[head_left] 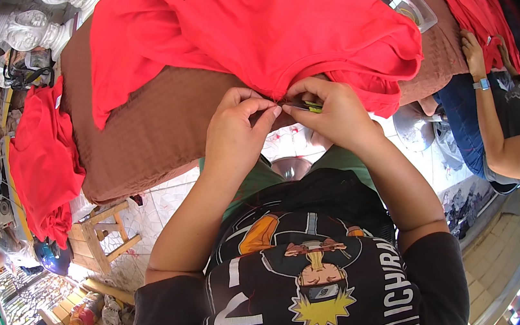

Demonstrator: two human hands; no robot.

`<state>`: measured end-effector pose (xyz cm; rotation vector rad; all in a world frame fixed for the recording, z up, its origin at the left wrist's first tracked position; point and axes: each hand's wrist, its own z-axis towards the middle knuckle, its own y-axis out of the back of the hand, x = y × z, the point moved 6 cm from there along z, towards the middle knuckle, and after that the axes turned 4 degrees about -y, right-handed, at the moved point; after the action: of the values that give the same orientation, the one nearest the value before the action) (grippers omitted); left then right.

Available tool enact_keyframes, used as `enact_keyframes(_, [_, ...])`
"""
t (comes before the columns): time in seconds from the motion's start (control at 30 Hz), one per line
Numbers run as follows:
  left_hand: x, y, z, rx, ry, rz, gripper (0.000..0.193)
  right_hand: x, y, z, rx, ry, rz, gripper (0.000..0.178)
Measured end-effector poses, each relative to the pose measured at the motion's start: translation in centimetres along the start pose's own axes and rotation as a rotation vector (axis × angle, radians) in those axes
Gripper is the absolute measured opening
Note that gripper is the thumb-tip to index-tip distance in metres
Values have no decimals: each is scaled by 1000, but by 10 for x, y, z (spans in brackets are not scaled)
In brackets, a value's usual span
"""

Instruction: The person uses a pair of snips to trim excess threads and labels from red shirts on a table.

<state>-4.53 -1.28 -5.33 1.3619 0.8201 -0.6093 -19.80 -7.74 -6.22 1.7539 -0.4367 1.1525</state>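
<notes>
Red garment (243,28) on the brown-covered surface (134,139), near edge probably placed for close reach. Left hand (237,125): narrow pinch there, contents indiscernible. Right hand (335,111): small yellow-green tool (313,107) held in fingers, presumably for fine control.

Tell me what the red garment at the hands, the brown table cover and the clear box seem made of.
Red garment: probably matte knit fabric; it drapes in soft folds.
Brown table cover: dull cloth, perhaps quilted, with faint lines and creases.
Clear box: likely glossy plastic; its walls are see-through and catch light.
</notes>
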Motion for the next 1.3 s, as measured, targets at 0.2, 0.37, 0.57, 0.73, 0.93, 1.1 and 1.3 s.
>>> enact_keyframes(0.2, [2,-1,0,-20,-82,0,15,0,-5,-5,4,56,-71,20])
enact_keyframes(0.37, [1,-4,3,-6,-86,41,15,8,-3,-13,22,52,-56,21])
enact_keyframes(0.57, [3,-6,4,5,-24,-20,14,18,-5,-20,-1,213,-123,22])
enact_keyframes(0.73, [3,-2,2,2,-64,-30,14,19,1,-21,53,228,-156,27])
enact_keyframes(0.93, [5,4,-3,3,-12,-36,15,24,26,-26,-180,279,-166,31])
enact_keyframes(1.1, [-2,9,-3,-15,-61,10,14,31,21,-29,-121,368,-319,30])
enact_keyframes(1.3, [-8,10,-3,3,-54,5,14,39,14,-30,-141,449,-420,31])
